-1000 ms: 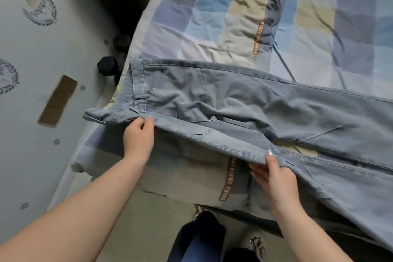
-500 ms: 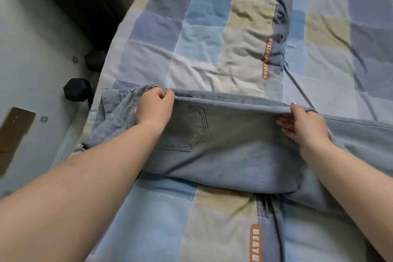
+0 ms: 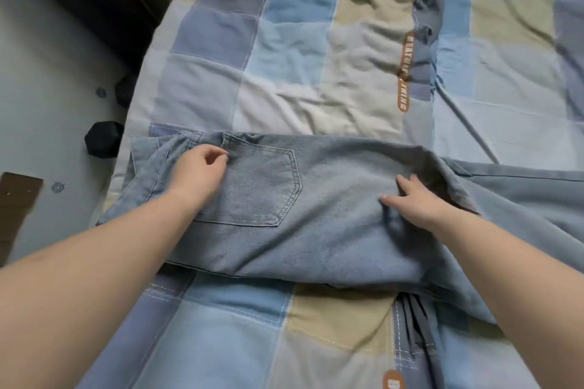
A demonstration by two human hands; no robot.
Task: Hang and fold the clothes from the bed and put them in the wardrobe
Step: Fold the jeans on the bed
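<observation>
Far left, off the bed, a dark dumbbell (image 3: 102, 139) sits on the floor (image 3: 47, 104), well out of my way.

My left hand (image 3: 197, 169) rests on the jeans (image 3: 331, 208) near the waistband, just left of the back pocket (image 3: 262, 186). Its fingers are loosely curled, the tips at the belt loop, but I can't tell whether they pinch the cloth or only press it. I judge I've put it there to pin the waist end, so the fold stays put while the other hand works.

The jeans lie across the bed (image 3: 300, 66), doubled lengthwise with the pocket side up, the waist at the bed's left edge and the legs trailing off to the right past the frame. The quilt gives me a broad flat base to fold on.

My right hand (image 3: 417, 202) lies flat on the denim further along, fingers straight and spread, gripping nothing. It looks placed to smooth the seat and press out the ridge bunched just beyond my fingertips.

Folding seems barely begun: the legs would need bringing over towards the waist next. The wardrobe isn't in view.
</observation>
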